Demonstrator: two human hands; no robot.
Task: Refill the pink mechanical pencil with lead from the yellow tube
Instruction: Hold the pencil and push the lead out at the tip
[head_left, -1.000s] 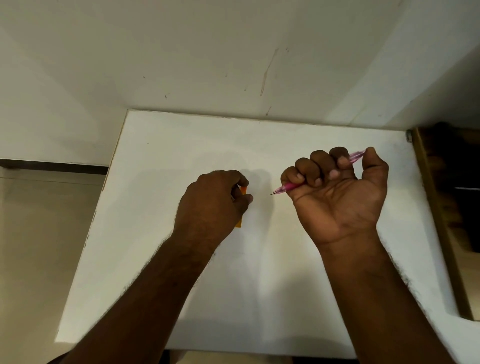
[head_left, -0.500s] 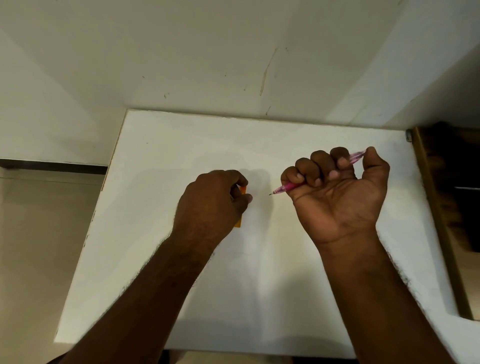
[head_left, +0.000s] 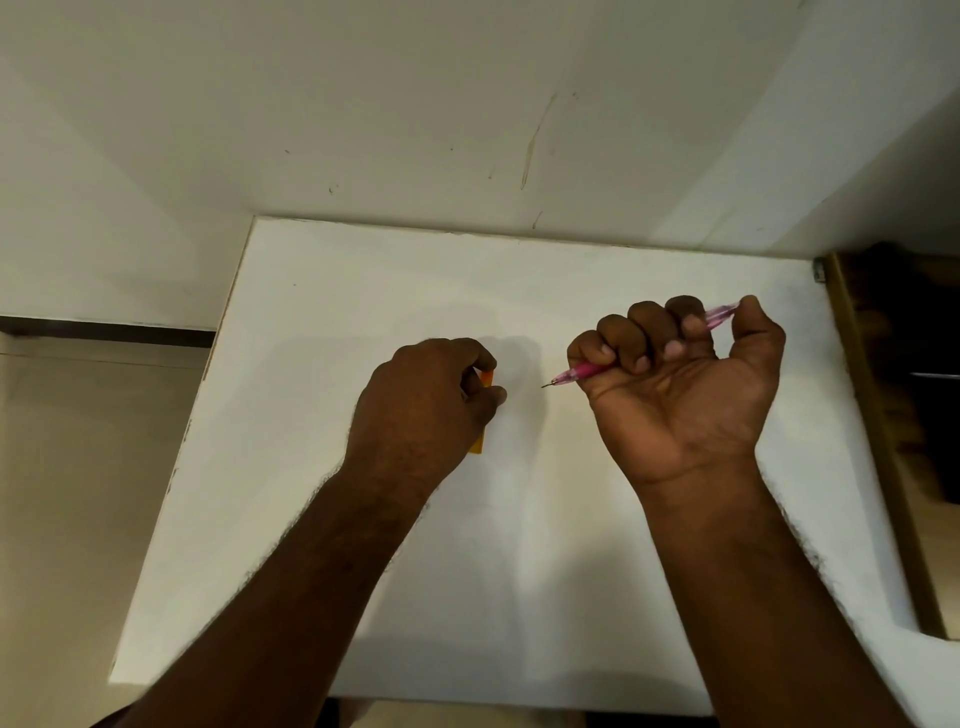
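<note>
Head | left hand (head_left: 421, 400) grip: yellow tube (head_left: 480, 410) | right hand (head_left: 675, 384) fist, palm up: pink pencil (head_left: 576, 372)

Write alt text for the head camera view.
Over a white table, the right hand grips a pink mechanical pencil in a fist, tip pointing left. The left hand holds a mostly hidden yellow tube.

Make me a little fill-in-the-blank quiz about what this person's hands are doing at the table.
1. The pink pencil is gripped in the ____ hand.
2. The left hand closes on a tube coloured ____.
3. The pencil's tip points toward the ____ hand.
4. Both hands are above a ____ table.

Missing words: right; yellow; left; white
</note>
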